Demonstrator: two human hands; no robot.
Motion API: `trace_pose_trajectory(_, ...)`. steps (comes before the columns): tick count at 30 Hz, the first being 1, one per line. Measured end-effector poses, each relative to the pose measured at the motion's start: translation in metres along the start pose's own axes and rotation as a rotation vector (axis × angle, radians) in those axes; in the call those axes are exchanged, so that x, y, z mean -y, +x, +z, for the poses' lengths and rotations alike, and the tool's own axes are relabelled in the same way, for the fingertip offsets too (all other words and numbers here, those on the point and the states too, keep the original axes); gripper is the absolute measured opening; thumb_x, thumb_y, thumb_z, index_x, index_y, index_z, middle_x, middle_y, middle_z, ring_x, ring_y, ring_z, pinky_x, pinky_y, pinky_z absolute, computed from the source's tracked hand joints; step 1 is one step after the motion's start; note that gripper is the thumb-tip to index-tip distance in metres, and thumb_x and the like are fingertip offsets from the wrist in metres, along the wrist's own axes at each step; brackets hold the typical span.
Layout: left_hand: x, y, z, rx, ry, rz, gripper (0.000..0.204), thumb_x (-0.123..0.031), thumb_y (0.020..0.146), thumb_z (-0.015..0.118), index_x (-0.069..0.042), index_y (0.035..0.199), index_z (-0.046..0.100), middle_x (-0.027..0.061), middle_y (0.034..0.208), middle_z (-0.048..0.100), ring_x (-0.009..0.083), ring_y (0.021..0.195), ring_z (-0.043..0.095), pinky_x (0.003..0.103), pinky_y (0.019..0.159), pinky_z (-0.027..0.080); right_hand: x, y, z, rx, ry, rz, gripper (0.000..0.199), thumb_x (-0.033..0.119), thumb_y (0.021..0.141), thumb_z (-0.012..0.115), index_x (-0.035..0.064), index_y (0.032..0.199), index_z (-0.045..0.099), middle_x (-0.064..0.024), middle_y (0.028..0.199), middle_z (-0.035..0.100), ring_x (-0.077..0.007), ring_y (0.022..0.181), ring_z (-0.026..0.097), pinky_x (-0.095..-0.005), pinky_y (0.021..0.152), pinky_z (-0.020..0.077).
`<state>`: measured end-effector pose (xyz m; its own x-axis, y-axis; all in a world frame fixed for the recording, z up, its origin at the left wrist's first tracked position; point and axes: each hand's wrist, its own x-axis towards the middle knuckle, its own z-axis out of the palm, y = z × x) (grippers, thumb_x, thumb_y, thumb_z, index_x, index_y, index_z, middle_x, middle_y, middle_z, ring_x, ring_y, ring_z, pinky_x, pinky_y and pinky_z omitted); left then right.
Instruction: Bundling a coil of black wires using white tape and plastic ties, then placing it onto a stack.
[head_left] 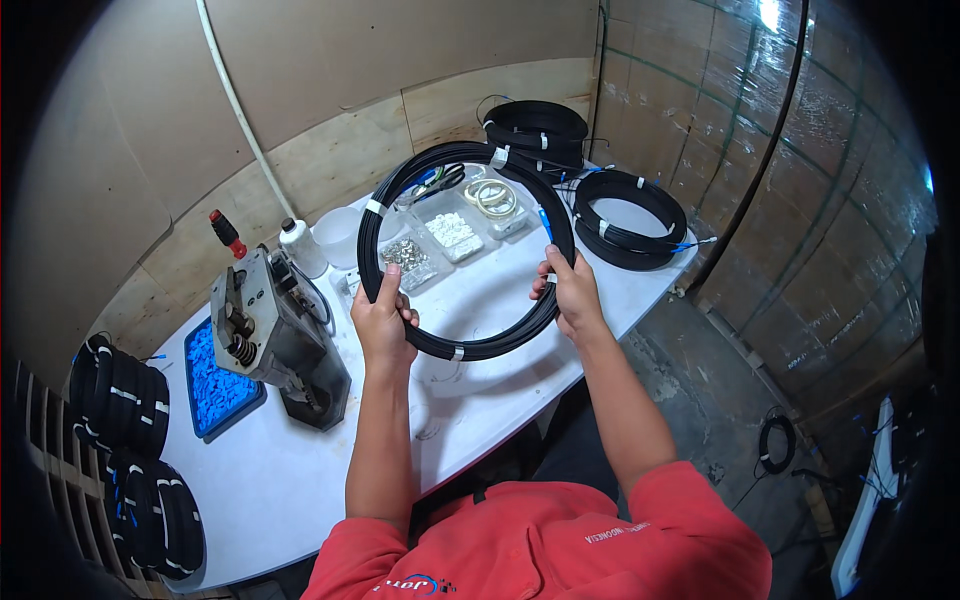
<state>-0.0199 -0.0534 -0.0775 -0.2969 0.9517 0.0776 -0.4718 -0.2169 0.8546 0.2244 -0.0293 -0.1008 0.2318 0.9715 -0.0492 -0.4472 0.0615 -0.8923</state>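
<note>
A large coil of black cable hangs above the white table, held up between my two hands. White tape bands wrap it at several places, and a blue connector shows on its inner right side. My left hand is closed round the coil's lower left, the thumb on its near face. My right hand grips the right side in the same manner. Through the ring show clear boxes of small metal parts, white pieces and cream rings, with scissors behind.
A metal bench press stands left of my hands, beside a blue tray of blue pieces. A white bottle is behind it. More black coils lie at the back, right and far left. Wrapped cartons line the right.
</note>
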Motion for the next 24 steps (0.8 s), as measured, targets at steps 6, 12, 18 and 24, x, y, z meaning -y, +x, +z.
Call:
trace_pose_trajectory(6,0.011,0.000,-0.008,0.043,0.041,-0.011,0.027,-0.029,0.096,0.072,-0.010,0.087,0.054,-0.0012,0.066,0.051,0.0107,0.054,0.053,0.027,0.049,0.047,0.001,0.005,-0.010,0.083,0.006,-0.072,0.023,0.027,0.103,0.063,0.0073,0.104,0.051,-0.0004,0.076,0.050,-0.0071,0.051,0.048,-0.0266,0.045,0.0457)
trace_pose_trajectory(12,-0.032,0.026,-0.018,0.364,0.253,0.064,0.038,-0.033,0.094,0.073,0.000,0.109,0.063,0.0076,0.086,0.067,0.0159,0.078,0.067,0.030,0.074,0.057,0.056,0.013,-0.026,0.347,-0.322,-0.209,0.021,0.022,0.101,0.065,0.0061,0.107,0.054,0.0036,0.066,0.048,-0.0054,0.047,0.045,-0.0253,0.043,0.0413)
trace_pose_trajectory(18,-0.039,0.021,-0.004,0.401,0.449,-0.013,0.035,-0.016,0.081,0.085,-0.001,0.104,0.063,-0.0019,0.067,0.055,0.0061,0.050,0.049,0.023,0.045,0.039,0.097,0.009,-0.006,0.406,-0.752,-0.241,0.021,0.022,0.097,0.069,0.0038,0.101,0.059,0.0000,0.068,0.056,-0.0072,0.048,0.050,-0.0267,0.044,0.0423)
trace_pose_trajectory(24,-0.040,0.016,-0.004,0.403,0.307,-0.064,0.031,-0.006,0.080,0.078,-0.002,0.104,0.058,-0.0020,0.063,0.051,0.0069,0.046,0.045,0.024,0.042,0.034,0.087,0.010,-0.012,0.411,-0.627,-0.317,0.028,0.024,0.098,0.069,0.0019,0.112,0.059,-0.0065,0.083,0.064,-0.0112,0.061,0.062,-0.0280,0.056,0.0546)
